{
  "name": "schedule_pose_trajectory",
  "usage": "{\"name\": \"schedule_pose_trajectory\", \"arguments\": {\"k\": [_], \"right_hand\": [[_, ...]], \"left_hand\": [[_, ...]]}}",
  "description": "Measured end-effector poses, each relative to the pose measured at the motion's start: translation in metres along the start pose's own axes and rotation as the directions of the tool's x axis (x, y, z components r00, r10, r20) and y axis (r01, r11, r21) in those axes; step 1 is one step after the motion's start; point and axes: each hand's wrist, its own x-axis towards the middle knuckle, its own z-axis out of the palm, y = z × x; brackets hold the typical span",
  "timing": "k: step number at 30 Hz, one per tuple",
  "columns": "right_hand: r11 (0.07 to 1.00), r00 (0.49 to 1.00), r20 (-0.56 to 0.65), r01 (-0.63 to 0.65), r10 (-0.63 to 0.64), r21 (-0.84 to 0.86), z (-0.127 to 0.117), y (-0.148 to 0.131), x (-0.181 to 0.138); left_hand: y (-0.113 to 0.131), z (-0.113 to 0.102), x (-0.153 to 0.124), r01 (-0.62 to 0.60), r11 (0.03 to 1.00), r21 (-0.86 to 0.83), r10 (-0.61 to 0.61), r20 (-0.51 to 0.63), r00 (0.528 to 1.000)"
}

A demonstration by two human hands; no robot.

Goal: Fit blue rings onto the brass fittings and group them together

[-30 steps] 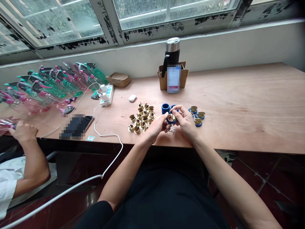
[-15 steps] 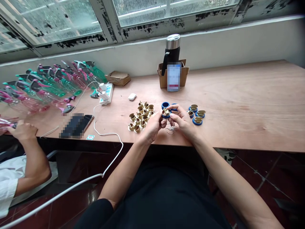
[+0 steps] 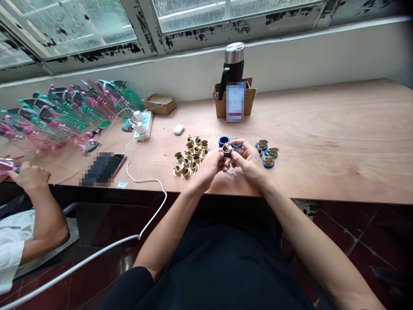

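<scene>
At the far left, another person's hand (image 3: pixel 29 176) was rested on the edge of the tabletop (image 3: pixel 338 142), near rows of pink and green tools (image 3: pixel 64 112). A dark phone (image 3: pixel 101 168) was laid flat beside a white cable (image 3: pixel 143 183), and the cable was run up to a white power strip (image 3: pixel 143 124). A small white case (image 3: pixel 178 129) was seen just past the strip. A pile of gold pieces (image 3: pixel 190 157) was laid just left of the person's own hands.

The left hand (image 3: pixel 208 168) and the right hand (image 3: pixel 250 165) were held close together above the near edge of the tabletop. A blue and gold piece (image 3: pixel 227 149) was pinched between them, and the grip of each hand was closed on it from its own side. Thin wire rings (image 3: pixel 232 173) were seen under the hands. A bare blue ring (image 3: pixel 222 140) was laid just behind the held piece.

To the right, a few gold-topped rings (image 3: pixel 268 155) were laid close together. Farther back, a black flask (image 3: pixel 232 64) was stood in a cardboard box (image 3: pixel 219 105).
</scene>
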Motion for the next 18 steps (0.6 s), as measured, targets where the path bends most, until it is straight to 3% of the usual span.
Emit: {"name": "schedule_pose_trajectory", "arguments": {"k": [6,18], "right_hand": [[1.000,1.000,-0.028,0.009,-0.009,0.002,0.0000,-0.0002,0.0003],[0.999,0.998,0.057,-0.008,0.005,0.044,0.0023,-0.0027,-0.0007]], "left_hand": [[-0.0021,-0.0034,0.0023,-0.022,1.000,-0.011,0.022,0.021,1.000],[0.0002,-0.0049,0.0005,0.024,0.999,-0.044,-0.025,-0.015,1.000]]}}
